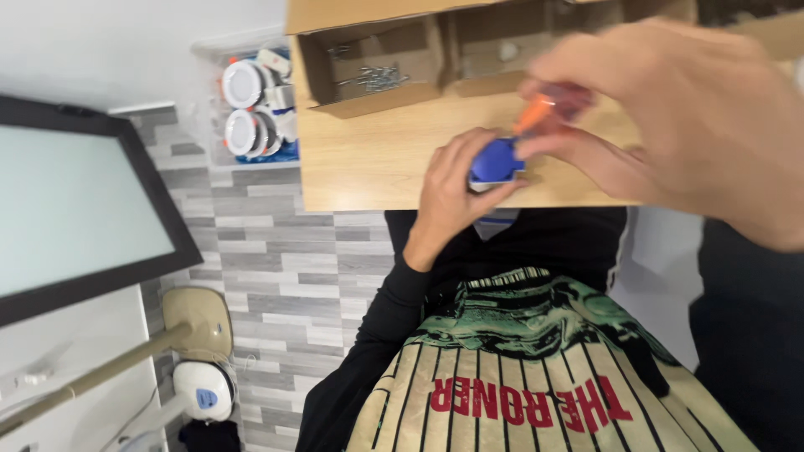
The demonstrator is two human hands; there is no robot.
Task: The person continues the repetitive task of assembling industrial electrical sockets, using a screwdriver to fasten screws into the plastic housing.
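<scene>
A: What is the biggest thing here?

B: The wooden desk [377,159]. On its far side sits a brown cardboard box [368,59], open on top, with a little heap of silver screws [373,78] in one part.

A: And beside the desk?

B: A clear bin [251,100] stands on the grey floor. It holds round white lamps with orange clips. A big flat panel [75,201] with a black frame leans on the left.

A: What do the hands do?

B: The left hand [456,188] is shut around a small blue part [496,161], right at the near edge of the desk. The right hand [670,117] pinches an orange tool [544,109] and its tip touches the blue part. The tool is blurry, so I cannot tell its kind.

A: How should it be done well?

B: I think the blue part should stay still, pressed on the desk, and the tool should go in straight and slow.

A: Any labels?

B: None I can make out on the box or bin.
</scene>
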